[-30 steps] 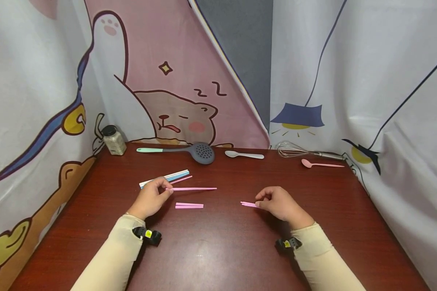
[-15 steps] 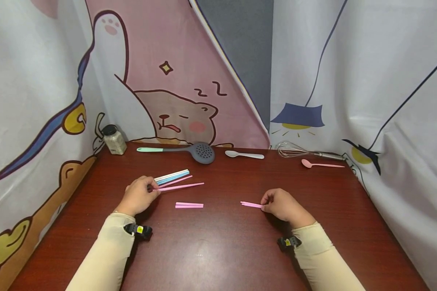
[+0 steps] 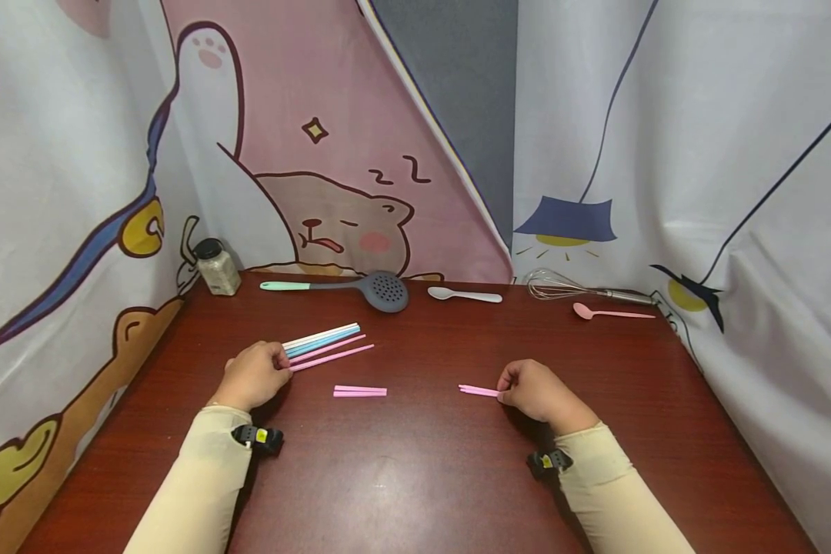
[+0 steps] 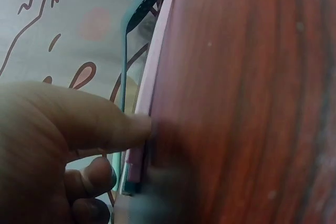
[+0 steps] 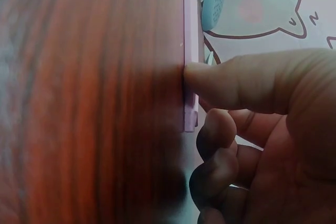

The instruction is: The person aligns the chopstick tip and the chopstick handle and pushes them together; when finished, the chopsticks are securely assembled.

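My left hand [image 3: 255, 375] is low over the table, its thumb and fingers at the near end of a pink chopstick [image 3: 332, 358]. A second pink chopstick [image 3: 328, 350] lies just behind it, alongside blue chopsticks [image 3: 324, 341] and white chopsticks [image 3: 318, 336]. In the left wrist view the thumb presses on a pink chopstick [image 4: 157, 51]. On the right, my right hand [image 3: 536, 394] pinches the right end of some short pink sticks [image 3: 478, 391]; the right wrist view has its thumb on these sticks [image 5: 191, 30]. Between the hands lie more short pink sticks [image 3: 360, 392].
Along the back edge are a jar with a black lid [image 3: 218, 267], a grey slotted skimmer [image 3: 385, 292], a white spoon [image 3: 465, 295], a whisk [image 3: 589, 289] and a pink spoon [image 3: 612, 312]. Printed cloth [image 3: 443, 215] hangs behind the brown table [image 3: 388, 477].
My left hand has moved left with the pink chopstick, which now lies beside the other chopsticks. The right hand has shifted slightly right along the short pink sticks.
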Available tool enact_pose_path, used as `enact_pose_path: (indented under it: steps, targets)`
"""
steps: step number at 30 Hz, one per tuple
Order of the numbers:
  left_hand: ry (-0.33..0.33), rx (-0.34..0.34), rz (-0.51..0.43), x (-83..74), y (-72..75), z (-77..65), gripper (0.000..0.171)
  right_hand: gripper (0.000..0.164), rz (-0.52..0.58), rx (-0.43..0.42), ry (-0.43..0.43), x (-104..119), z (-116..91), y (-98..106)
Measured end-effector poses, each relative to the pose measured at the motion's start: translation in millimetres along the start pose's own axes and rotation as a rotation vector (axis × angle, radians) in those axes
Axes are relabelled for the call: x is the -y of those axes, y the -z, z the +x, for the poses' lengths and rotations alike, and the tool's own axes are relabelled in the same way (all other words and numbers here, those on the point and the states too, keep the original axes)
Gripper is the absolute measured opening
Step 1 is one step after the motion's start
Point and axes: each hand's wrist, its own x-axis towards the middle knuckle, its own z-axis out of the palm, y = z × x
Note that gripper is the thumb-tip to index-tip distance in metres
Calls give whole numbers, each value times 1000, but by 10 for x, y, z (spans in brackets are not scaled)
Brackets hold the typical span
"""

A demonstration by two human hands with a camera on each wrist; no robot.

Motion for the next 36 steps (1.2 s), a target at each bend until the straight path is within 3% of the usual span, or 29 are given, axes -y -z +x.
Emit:
enact_pose_path:
  steps: [7, 13, 17, 23, 28, 36]
  targets:
    - [27, 19, 15, 14, 3, -5, 14, 16, -7, 8, -6, -14, 10, -10]
    - [7, -1, 24, -10, -2, 5, 15, 17, 4, 23, -7, -5, 4, -9]
    - [-102, -20, -57, -106, -50, 2, 15, 17, 7, 29, -11, -6, 4, -13]
    - [-298, 78, -212, -361, -193, -68, 12, 17, 3, 37, -9, 10, 1, -15]
    - [-345, 108, -143, -540, -278, -142, 15, 15, 4, 38, 10, 32, -6, -11]
    - [-331, 73, -34, -649, -344, -191, 9, 15, 0, 5, 70, 41, -4, -13]
